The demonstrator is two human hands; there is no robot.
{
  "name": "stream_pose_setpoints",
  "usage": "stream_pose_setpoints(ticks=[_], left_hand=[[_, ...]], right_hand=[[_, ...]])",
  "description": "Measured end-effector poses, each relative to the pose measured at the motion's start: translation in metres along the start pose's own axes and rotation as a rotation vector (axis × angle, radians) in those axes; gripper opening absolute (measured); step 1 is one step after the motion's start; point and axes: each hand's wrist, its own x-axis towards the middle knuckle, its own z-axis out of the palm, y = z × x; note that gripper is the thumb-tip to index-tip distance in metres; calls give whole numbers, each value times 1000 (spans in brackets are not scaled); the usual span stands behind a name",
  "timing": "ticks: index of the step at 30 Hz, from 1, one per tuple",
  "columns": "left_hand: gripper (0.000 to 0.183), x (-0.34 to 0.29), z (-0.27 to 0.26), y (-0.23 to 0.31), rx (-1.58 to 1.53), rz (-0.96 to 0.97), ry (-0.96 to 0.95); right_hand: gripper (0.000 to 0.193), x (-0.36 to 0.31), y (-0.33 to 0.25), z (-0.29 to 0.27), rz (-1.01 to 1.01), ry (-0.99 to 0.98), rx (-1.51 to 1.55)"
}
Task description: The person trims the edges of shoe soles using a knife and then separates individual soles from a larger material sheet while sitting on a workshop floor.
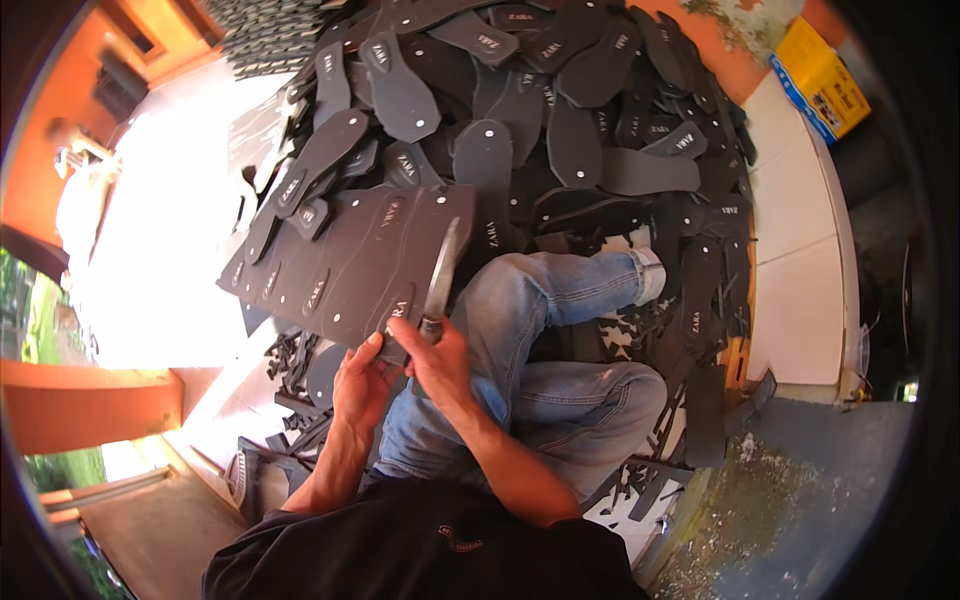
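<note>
A dark grey foam sheet (345,250), marked with insole outlines, white dots and pale print, slants across my lap and out to the left. My left hand (362,388) grips its near edge, thumb on top and fingers beneath. In my right hand (440,362) is a knife (443,272), its long, slightly curved blade pointing up and away along the sheet's right side. The right thumb rests on the sheet's near corner, close to the left hand. Part of the handle is hidden in my fist. Beyond the sheet lies a large heap of cut-out insoles (400,95).
My bent legs in blue jeans (530,310) fill the space right of the sheet. Thin foam offcuts (645,485) litter the floor on both sides. A yellow and blue box (820,85) stands at the far right by a pale tiled ledge (795,230). Stacked dark pieces (265,40) sit at the back left.
</note>
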Motion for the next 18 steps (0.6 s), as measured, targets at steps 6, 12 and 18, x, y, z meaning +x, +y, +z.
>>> stream_pose_setpoints(ticks=[6, 12, 18], left_hand=[[41, 43, -44, 32, -369, 211, -38], [42, 145, -158, 140, -243, 456, 118], [20, 178, -109, 259, 101, 577, 77]], right_hand=[[20, 6, -6, -10, 37, 11, 60], [14, -12, -27, -79, 50, 2, 363], [15, -7, -28, -62, 62, 7, 488]])
